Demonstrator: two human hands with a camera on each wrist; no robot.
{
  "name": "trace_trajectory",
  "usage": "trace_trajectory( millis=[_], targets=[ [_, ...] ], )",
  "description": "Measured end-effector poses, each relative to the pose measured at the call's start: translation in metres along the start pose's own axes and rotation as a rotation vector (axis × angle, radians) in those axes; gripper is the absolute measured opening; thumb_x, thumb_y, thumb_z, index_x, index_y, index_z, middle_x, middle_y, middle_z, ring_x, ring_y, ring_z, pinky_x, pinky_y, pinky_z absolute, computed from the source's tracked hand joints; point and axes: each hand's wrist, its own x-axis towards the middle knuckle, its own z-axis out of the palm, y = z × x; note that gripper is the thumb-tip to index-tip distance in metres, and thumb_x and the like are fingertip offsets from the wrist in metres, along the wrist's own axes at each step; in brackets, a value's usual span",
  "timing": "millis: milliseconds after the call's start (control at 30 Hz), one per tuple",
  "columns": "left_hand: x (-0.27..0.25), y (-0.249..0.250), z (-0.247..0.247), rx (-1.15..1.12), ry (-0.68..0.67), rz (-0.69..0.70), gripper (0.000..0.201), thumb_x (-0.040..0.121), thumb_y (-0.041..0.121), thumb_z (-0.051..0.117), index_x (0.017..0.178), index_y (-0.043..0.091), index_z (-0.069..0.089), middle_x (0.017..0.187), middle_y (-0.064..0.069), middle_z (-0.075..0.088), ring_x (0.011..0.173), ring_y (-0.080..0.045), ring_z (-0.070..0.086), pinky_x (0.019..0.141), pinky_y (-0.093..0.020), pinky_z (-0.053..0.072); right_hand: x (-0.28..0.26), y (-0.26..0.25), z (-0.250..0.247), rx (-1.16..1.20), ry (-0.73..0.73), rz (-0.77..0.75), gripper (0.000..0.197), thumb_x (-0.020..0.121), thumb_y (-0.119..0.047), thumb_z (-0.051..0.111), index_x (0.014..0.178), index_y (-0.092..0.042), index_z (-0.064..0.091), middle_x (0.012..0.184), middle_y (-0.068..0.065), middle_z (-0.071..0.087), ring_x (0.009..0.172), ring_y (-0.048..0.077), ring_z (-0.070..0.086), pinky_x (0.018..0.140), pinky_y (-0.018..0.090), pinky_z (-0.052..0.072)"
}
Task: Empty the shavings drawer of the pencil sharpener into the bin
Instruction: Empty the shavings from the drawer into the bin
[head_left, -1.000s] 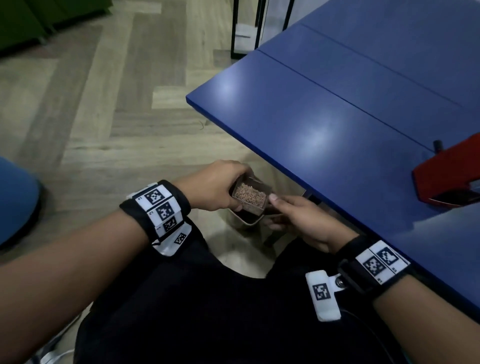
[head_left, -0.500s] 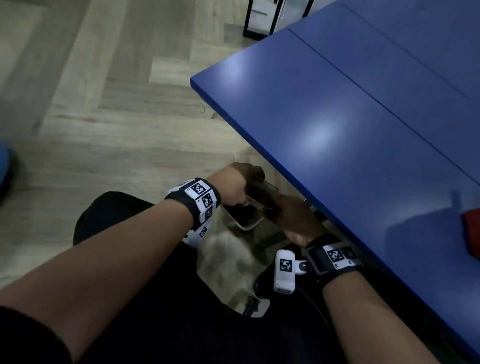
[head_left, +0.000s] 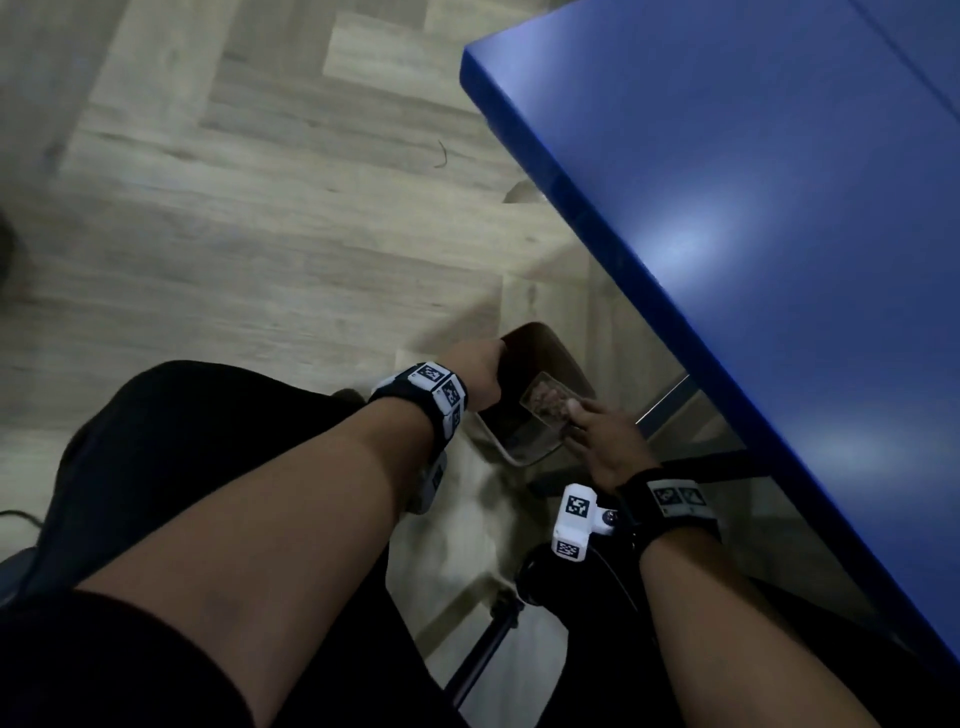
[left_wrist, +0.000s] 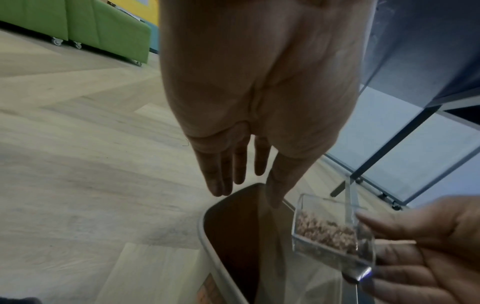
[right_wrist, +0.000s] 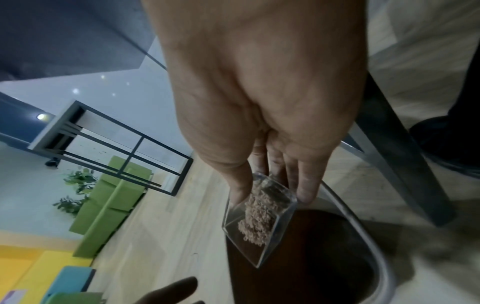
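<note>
One drawer (right_wrist: 257, 218) – one bin (head_left: 545, 343)

It looks like an office lounge or a school common room: beyond the blue tabletop (head_left: 753, 208) are green sofas on wheels (left_wrist: 103, 30), glass partitions with dark frames (right_wrist: 124, 135), a plant (right_wrist: 75, 185) and a wood floor (head_left: 234, 182).

The bin (head_left: 540, 457) mouth lay open at frame centre; the blue tabletop (head_left: 727, 234) edge crowded its right.
</note>
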Motion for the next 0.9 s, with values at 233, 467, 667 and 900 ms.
trace_trajectory(
  millis=[233, 467, 667, 900],
  targets=[
    [0.024, -0.012, 0.020, 0.008, 0.012, -0.027, 0.038, 0.090, 0.010, 0.068, 0.128, 0.006, 0.071, 0.126, -0.020, 0.074, 0.118, -0.040, 0.071, 0.097, -0.046, 0.059, 0.088, 0.064, -0.016, -0.124, 0.148, -0.025, 0.073, 0.061, -0.051, 0.090, 0.120, -0.013, 0.071, 0.120, 0.016, 0.078, 0.111, 0.032, 0.076, 0.108, 0.055, 0.058],
    [0.028, -0.029, 0.030, 0.024, -0.020, -0.076, 0.034, 0.091, 0.008, 0.064, 0.123, 0.002, 0.072, 0.119, -0.022, 0.075, 0.112, -0.042, 0.072, 0.093, -0.047, 0.062, 0.065, 0.042, 0.013, -0.160, 0.278, -0.147, 0.042, 0.084, -0.013, 0.091, 0.117, -0.011, 0.067, 0.113, 0.013, 0.076, 0.110, 0.034, 0.075, 0.103, 0.046, 0.060],
    [0.029, -0.030, 0.033, 0.051, -0.021, -0.083, 0.035, 0.092, 0.008, 0.062, 0.125, 0.001, 0.072, 0.121, -0.022, 0.074, 0.113, -0.041, 0.071, 0.095, -0.046, 0.061, 0.070, 0.044, 0.014, -0.209, 0.320, -0.190, 0.049, 0.083, -0.008, 0.092, 0.126, -0.007, 0.066, 0.113, 0.014, 0.078, 0.106, 0.031, 0.076, 0.101, 0.044, 0.062],
    [0.029, -0.029, 0.039, 0.049, -0.025, -0.072, 0.034, 0.093, 0.006, 0.061, 0.124, 0.002, 0.072, 0.121, -0.021, 0.074, 0.113, -0.040, 0.071, 0.097, -0.048, 0.061, 0.072, 0.046, 0.014, -0.240, 0.347, -0.224, 0.048, 0.081, -0.005, 0.093, 0.119, -0.012, 0.065, 0.113, 0.015, 0.078, 0.105, 0.031, 0.076, 0.098, 0.043, 0.063]
  ],
)
